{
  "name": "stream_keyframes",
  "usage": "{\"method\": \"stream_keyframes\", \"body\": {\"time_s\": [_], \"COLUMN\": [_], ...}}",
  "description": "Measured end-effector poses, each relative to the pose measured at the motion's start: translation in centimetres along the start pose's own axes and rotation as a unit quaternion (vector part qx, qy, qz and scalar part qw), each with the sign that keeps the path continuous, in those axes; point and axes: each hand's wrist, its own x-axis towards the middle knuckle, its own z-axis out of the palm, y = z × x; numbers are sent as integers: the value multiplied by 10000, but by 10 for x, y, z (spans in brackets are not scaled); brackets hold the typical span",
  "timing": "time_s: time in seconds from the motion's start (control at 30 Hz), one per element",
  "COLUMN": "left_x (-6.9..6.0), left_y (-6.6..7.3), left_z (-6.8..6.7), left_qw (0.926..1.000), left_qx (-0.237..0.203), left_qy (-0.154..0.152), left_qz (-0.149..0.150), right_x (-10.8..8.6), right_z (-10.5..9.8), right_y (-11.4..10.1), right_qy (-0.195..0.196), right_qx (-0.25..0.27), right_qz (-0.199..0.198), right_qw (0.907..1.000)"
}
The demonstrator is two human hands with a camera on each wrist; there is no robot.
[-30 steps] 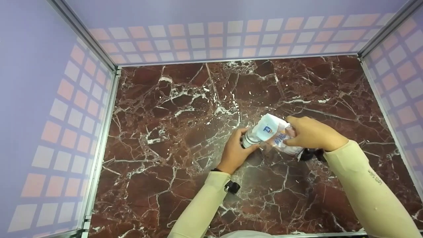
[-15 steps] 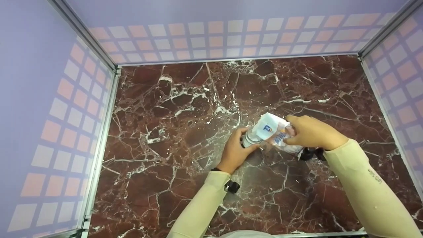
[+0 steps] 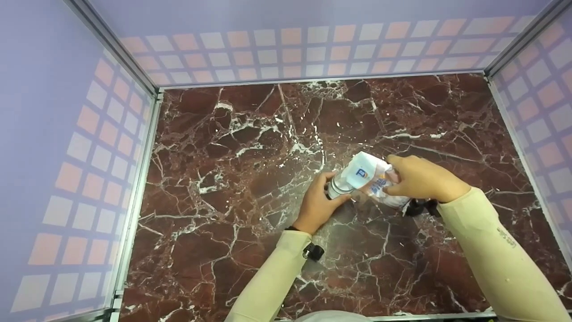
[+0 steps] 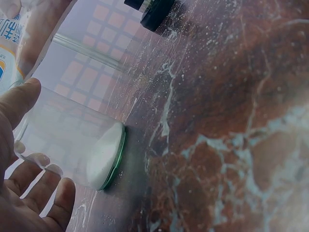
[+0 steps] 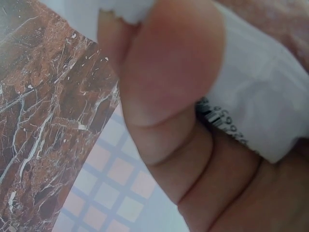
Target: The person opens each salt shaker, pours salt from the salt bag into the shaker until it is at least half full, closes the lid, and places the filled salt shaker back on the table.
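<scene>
Head view shows the white packet (image 3: 372,180) almost unmoved over the last second, between two and three o'clock of the glass jar (image 3: 340,185), suggesting a steady tipping hold. White powder (image 4: 104,157) covers the jar's bottom; the packet's contents are hidden. Fingers of the right hand (image 3: 422,179) grasp the packet, those of the left hand (image 3: 315,203) curl round the jar, mid-bench.

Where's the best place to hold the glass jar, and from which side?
I'd hold the jar round its side wall, coming from the left. The wall is rounded, so fingers can curl round it, and the bag crowds it from the right.
</scene>
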Motion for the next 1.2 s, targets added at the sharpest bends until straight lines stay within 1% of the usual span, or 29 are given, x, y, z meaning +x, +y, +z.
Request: {"method": "stream_keyframes", "body": {"time_s": [0.43, 0.63, 0.87, 1.03, 1.2], "left_x": [0, 0, 0, -1, 1], "left_y": [-3, -2, -2, -2, -2], "left_z": [2, 1, 1, 1, 1], "left_qw": [9997, 9997, 10000, 9999, 9998], "left_qx": [-261, -228, -46, -153, -212], "left_qy": [10, 1, 12, 19, 32], "left_qz": [4, -25, 33, -20, 12], "right_x": [-1, -2, -2, -1, -1], "right_z": [1, 0, 3, 3, 1], "right_y": [1, 1, 2, 2, 2], "right_qy": [73, 114, 200, 228, 180], "right_qx": [7, 45, -103, -97, -89], "right_qz": [-24, 28, -29, -49, -29], "right_qw": [10000, 9999, 9997, 9997, 9998]}}
